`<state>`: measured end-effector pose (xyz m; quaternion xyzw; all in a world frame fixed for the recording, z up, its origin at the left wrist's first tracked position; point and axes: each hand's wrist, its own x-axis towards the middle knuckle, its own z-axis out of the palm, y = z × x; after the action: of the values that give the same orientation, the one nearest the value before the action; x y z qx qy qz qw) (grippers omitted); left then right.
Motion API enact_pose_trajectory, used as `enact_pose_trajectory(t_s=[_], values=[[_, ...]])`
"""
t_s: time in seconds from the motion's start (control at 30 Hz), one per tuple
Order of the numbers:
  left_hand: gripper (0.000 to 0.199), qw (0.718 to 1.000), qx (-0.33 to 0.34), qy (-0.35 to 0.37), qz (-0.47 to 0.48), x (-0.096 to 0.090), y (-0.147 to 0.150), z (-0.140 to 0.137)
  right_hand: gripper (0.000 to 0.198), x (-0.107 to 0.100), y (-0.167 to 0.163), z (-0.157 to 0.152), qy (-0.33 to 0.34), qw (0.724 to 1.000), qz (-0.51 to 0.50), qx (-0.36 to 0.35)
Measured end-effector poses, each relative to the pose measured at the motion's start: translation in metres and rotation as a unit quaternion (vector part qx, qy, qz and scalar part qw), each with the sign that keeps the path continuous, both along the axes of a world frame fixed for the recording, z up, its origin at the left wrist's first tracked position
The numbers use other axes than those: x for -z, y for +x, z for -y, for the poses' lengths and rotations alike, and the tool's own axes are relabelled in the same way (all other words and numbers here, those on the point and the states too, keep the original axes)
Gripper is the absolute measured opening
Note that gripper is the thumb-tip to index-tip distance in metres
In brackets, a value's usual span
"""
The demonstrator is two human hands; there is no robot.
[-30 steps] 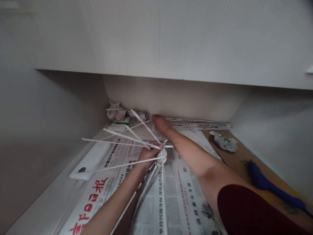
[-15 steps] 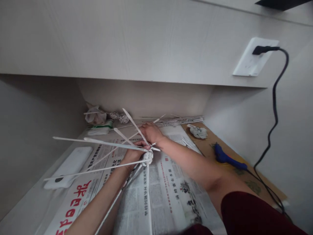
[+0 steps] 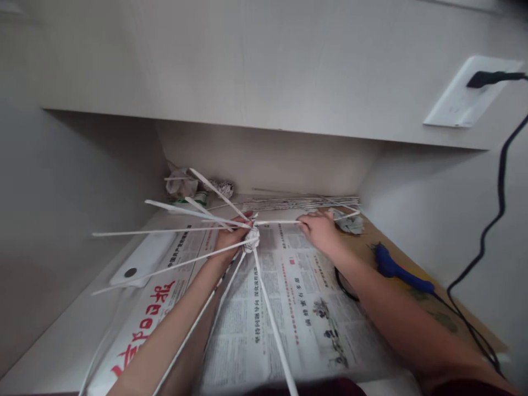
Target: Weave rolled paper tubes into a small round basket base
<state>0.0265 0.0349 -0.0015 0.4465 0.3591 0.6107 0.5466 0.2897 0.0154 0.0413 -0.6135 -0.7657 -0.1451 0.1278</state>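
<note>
A small round weave of rolled newspaper tubes (image 3: pixel 252 240) stands above the newspaper, with long white tubes fanning out to the left and down toward me. My left hand (image 3: pixel 231 237) grips this weave at its upper left side, fingers partly hidden behind the tubes. To the right, my right hand (image 3: pixel 320 230) is closed on one paper tube (image 3: pixel 278 222) that runs level from the weave. Past the fingers the tube's far end reaches out to the right.
Newspaper sheets (image 3: pixel 272 297) cover the surface. Bundled paper tubes (image 3: pixel 305 203) lie at the back wall. A white phone (image 3: pixel 142 264) is at left, a plastic bag (image 3: pixel 180 184) behind it. At right, a blue glue gun (image 3: pixel 402 270) with a cord rests on cardboard (image 3: pixel 466 327).
My right hand has moved right, away from the weave, drawing the tube out sideways. My left hand stays on the weave. The view has shifted somewhat.
</note>
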Motion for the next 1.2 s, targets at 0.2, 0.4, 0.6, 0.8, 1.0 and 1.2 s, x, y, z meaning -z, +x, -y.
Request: enact_pose_trajectory(t_s=[0.2, 0.4, 0.6, 0.8, 1.0, 1.2], values=[[0.027, 0.999, -0.029, 0.044, 0.014, -0.013, -0.009, 0.002, 0.025, 0.009, 0.016, 0.007, -0.051, 0.997, 0.002, 0.05], [0.034, 0.996, 0.077, 0.025, 0.033, -0.017, -0.001, 0.012, 0.046, -0.018, -0.058, 0.007, -0.146, 0.942, -0.274, -0.126], [0.036, 0.995, 0.099, -0.016, 0.003, -0.017, -0.01, 0.012, 0.032, -0.033, -0.084, 0.006, -0.122, 0.92, -0.289, -0.234], [0.033, 0.996, 0.076, -0.044, 0.005, -0.017, -0.024, 0.004, 0.03, -0.065, -0.049, 0.021, -0.031, 0.958, -0.209, -0.196], [0.034, 0.997, 0.055, -0.046, -0.004, -0.018, -0.033, 0.001, 0.026, -0.08, -0.05, 0.035, 0.042, 0.961, -0.167, -0.215], [0.034, 0.997, 0.058, -0.046, 0.001, -0.019, -0.033, 0.001, 0.025, -0.08, -0.047, 0.037, 0.093, 0.962, -0.166, -0.196]])
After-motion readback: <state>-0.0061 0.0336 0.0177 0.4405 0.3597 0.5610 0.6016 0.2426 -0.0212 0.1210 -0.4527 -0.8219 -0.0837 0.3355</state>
